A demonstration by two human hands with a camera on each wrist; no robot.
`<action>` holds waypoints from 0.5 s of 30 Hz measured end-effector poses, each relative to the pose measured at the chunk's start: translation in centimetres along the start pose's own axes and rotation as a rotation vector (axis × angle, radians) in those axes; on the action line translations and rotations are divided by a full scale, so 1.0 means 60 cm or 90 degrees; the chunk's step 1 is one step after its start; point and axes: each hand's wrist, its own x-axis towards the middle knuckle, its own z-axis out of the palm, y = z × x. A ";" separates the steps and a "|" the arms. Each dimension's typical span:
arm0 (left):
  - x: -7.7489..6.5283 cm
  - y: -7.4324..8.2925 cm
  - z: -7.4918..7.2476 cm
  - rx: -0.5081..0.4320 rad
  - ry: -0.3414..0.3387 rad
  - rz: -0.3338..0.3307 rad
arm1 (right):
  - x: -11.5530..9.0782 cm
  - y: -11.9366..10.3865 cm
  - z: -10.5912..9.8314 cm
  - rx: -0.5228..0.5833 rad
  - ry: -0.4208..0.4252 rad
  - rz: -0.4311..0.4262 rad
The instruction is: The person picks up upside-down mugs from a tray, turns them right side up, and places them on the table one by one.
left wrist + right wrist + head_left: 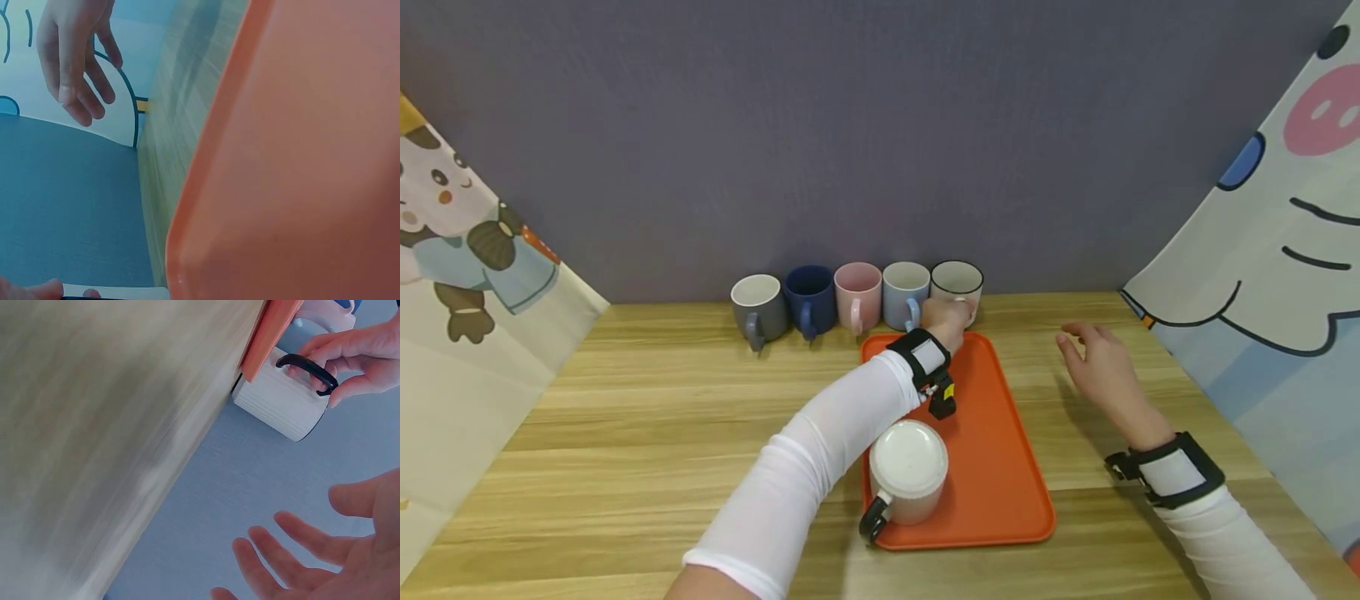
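Observation:
At the right end of a row of mugs, my left hand grips the black handle of a ribbed white mug with a black rim. The fingers hook through the handle and the thumb lies by its end, as the right wrist view shows. This mug stands upright just past the far edge of the orange tray. My right hand holds nothing, hovering over the table on the right with fingers loosely spread. On the near left part of the tray, a white mug with a black handle sits upside down.
Left of the gripped mug, a light blue mug, a pink mug, a navy mug and a grey mug stand upright along the grey back wall. The wooden table extends on both sides between cartoon-print side panels.

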 end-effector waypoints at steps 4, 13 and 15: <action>-0.003 0.000 0.000 0.025 -0.008 0.008 | 0.001 0.002 0.003 0.003 0.009 -0.004; -0.004 -0.001 0.000 0.026 -0.029 0.022 | -0.001 0.000 0.003 0.001 -0.004 -0.001; -0.004 -0.001 -0.001 0.031 -0.038 0.028 | -0.001 -0.001 0.002 0.004 -0.002 -0.004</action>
